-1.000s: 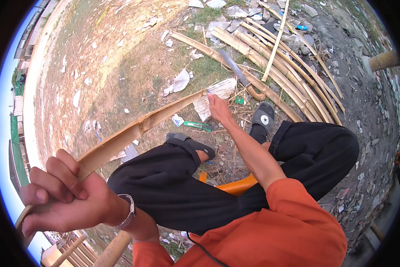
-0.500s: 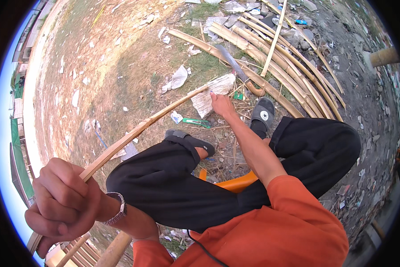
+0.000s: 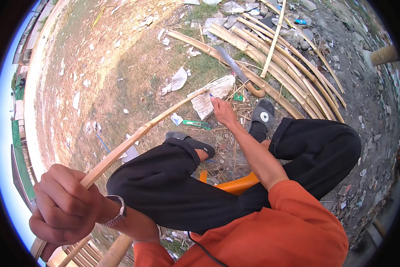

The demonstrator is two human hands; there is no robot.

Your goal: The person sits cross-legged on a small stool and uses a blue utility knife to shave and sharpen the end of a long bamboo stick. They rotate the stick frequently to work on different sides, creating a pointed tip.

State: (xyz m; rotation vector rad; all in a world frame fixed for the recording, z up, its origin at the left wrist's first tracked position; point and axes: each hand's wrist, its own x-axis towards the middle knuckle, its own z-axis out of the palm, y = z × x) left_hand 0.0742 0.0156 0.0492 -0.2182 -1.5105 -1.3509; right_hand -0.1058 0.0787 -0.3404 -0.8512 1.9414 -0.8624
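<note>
My left hand is closed round a long split bamboo strip, at the lower left. The strip slants away to the upper right, its far tip over a pale, rough slab on the ground. My right hand is at the slab's near edge, close to that tip. Its fingers are closed on a small blue-tipped thing, perhaps a pen; the rest is hidden in the grip. Beyond this hand lies a large knife with a curved wooden handle, across a bamboo piece.
Several long bamboo strips lie bunched at the upper right. A green cutter lies on the ground between my feet and the slab. An orange seat shows between my legs. Litter is scattered over the grass; bamboo poles stand at lower left.
My left hand has shifted slightly and turned the strip a little. My right hand has dropped slightly nearer to me, a little away from the strip's tip.
</note>
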